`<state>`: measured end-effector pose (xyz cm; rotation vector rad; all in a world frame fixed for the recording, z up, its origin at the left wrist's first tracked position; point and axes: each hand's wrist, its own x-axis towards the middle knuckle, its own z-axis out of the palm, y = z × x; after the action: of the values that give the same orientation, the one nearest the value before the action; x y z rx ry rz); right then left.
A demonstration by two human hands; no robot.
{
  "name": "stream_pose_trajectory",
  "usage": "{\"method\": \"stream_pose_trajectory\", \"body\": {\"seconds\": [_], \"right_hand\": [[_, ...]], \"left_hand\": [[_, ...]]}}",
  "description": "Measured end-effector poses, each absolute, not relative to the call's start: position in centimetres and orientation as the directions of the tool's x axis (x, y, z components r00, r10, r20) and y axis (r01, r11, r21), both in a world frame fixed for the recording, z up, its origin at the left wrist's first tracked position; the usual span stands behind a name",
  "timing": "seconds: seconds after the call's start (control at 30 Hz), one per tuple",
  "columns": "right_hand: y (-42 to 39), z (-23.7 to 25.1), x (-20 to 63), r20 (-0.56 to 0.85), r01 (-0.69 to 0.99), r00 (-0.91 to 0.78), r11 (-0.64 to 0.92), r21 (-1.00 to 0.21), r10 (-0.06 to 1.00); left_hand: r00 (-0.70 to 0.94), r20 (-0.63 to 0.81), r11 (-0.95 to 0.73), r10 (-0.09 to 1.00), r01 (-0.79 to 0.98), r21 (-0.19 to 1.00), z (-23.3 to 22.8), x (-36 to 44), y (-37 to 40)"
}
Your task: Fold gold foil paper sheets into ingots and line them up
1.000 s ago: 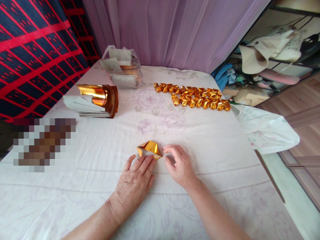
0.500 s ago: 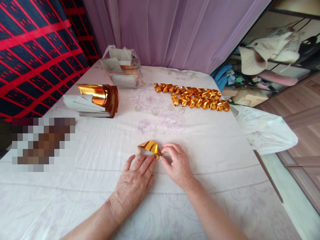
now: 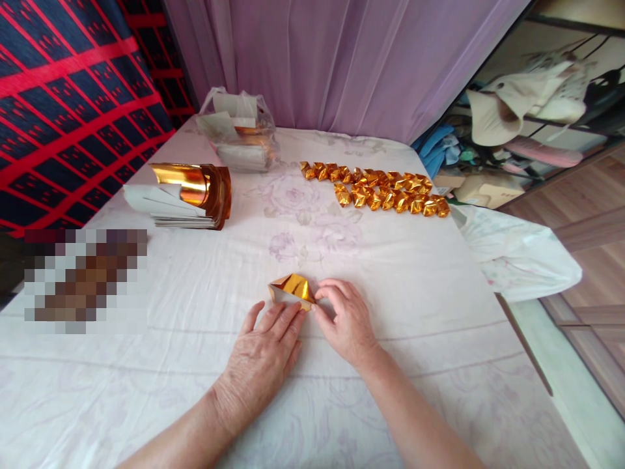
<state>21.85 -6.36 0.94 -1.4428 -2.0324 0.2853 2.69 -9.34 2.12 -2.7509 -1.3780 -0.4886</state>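
Note:
A small folded piece of gold foil paper [image 3: 291, 287] lies on the white flowered cloth [image 3: 410, 273] just in front of me. My left hand [image 3: 263, 355] lies flat on the cloth with its fingertips pressing the paper's near edge. My right hand [image 3: 346, 319] pinches the paper's right corner between thumb and forefinger.
Two rows of several folded gold pieces [image 3: 379, 187] lie farther back on the cloth. A stack of gold foil sheets [image 3: 188, 195] curls up at the left. A plastic bag of more sheets [image 3: 240, 128] stands at the back. The table's right edge drops to a wooden floor.
My right hand has moved left from beside the paper onto its right corner and closed on it. The left hand has barely moved.

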Motion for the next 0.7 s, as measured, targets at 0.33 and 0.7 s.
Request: {"method": "stream_pose_trajectory", "body": {"seconds": [0.33,0.7], "right_hand": [[-6.5,1.0,21.2,0.363,0.794,-0.171,0.346,-0.499,0.916],[-6.4,1.0,21.2,0.345,0.764,-0.139,0.322,-0.559,0.928]], "left_hand": [[0.566,0.27,-0.609,0.779,0.786,0.109,2.0,2.6,-9.3],[0.555,0.299,-0.609,0.777,0.783,0.128,2.2,2.7,-9.4]]}}
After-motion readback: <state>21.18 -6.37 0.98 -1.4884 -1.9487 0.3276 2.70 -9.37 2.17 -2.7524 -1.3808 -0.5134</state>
